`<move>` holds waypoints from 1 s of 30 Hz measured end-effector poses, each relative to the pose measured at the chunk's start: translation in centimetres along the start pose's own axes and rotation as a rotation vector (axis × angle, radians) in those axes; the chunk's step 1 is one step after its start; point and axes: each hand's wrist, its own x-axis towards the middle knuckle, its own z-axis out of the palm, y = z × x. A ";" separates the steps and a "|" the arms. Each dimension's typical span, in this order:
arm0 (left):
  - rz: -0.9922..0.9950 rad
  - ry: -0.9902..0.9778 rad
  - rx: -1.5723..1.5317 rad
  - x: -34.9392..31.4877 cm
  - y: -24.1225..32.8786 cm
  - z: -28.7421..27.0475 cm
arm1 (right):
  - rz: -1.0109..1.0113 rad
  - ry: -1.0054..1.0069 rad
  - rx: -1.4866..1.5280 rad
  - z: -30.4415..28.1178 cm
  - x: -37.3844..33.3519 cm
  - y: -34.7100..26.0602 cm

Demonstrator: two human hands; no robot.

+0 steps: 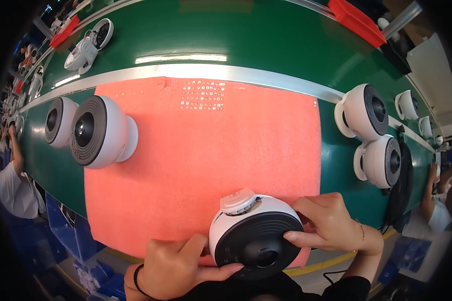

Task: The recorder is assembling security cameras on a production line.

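Near the front edge of the pink mat (196, 165) is a round white device (256, 241) with a black face and a dark recessed centre. Its white base piece (238, 200) points away from me, with a gap showing beside it. My left hand (178, 263) grips its lower left side, thumb on the black face. On the right side my right hand (326, 220) closes round the shell, its thumb also on the face. Fingers behind the shell are partly hidden. Rows of small metal screws (203, 95) stand at the mat's far edge.
Two similar devices (98, 131) stand at left, two more (365, 111) at right beside a black bag-like item (401, 180). Beyond a metal rail (266, 75) runs a green surface (266, 37) carrying an opened unit (88, 47). Red trays (356, 22) lie farther off. People sit at both sides.
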 end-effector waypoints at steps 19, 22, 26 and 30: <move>-0.108 0.004 0.151 -1.8 1.1 0.2 | -0.284 0.171 -0.385 0.4 0.6 -1.3; 0.026 -0.011 0.053 0.0 0.1 0.8 | -0.539 0.187 -0.277 0.6 -0.1 -1.9; 0.005 0.007 0.063 -0.5 0.6 0.2 | -0.597 0.111 -0.127 0.9 0.3 -2.4; 0.047 -0.028 0.077 -0.9 0.4 -0.1 | -0.748 -0.002 0.049 1.7 0.5 -2.9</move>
